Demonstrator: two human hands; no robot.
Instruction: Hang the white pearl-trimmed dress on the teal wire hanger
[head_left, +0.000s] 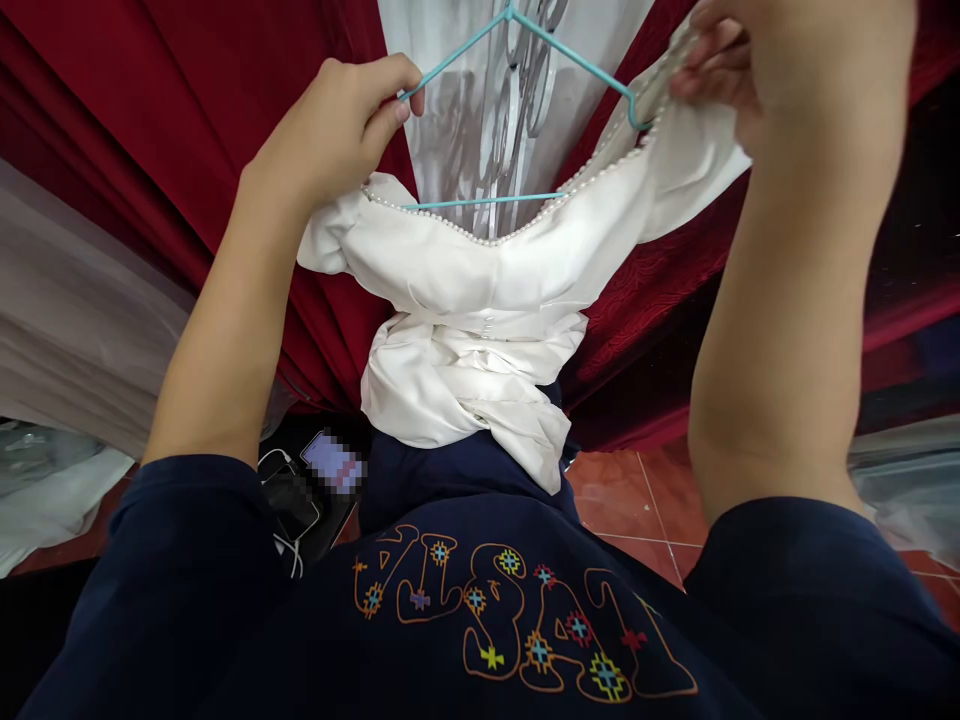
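A white dress [480, 270] with a pearl-beaded neckline hangs in front of me, its lower part bunched on my lap. Inside its neckline sits a light-blue hanger [564, 45], whose bottom bar crosses behind the beaded edge. My left hand [352, 115] pinches the hanger's left arm between thumb and fingers, above the dress's left sleeve. At the upper right, my right hand [716, 75] grips the beaded edge of the right sleeve, pulled up beside the hanger's right notch. Part of the right hand is cut off by the frame's top.
Red curtains [300, 130] and a white curtain panel with silver loops [480, 120] hang behind the dress. A phone with a lit screen [330, 462] and a dark device with a white cable [291, 500] lie at lower left. Red floor tiles [622, 495] show below.
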